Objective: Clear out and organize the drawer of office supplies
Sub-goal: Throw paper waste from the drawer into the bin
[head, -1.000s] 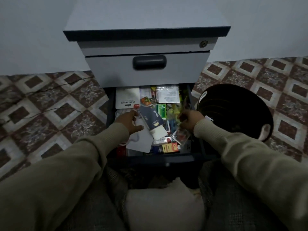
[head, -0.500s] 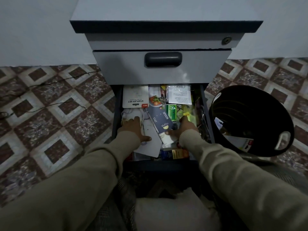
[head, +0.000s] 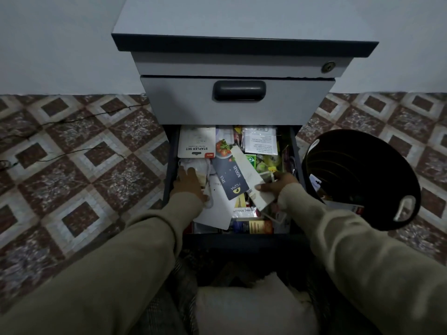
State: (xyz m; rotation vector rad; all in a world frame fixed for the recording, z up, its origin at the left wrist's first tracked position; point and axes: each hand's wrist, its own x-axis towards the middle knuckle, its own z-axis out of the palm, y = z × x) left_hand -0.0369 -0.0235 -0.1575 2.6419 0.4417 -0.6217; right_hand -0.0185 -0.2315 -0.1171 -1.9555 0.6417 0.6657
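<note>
Nearest the camera, two olive knit sleeves are seen reaching into the open bottom drawer [head: 172,165] of a grey metal pedestal cabinet [head: 242,25], which sits packed with loose office clutter. The right hand [head: 275,187] is closed around a long, pale, flat cardboard packet [head: 249,175], thumb on top, with the packet angled up out of the heap. The left hand [head: 189,182] is laid flat, fingers straight, pressing on crumpled white paper and a smooth white sheet [head: 217,209]. The sorting step is judged barely begun; next, the packet would probably need to be lifted clear and either dropped into the round black plastic bin [head: 362,180] just right of the drawer or set aside. Further in lie a glossy navy card marked SPOON [head: 229,176] and a white stapler-set blister card [head: 197,141].
</note>
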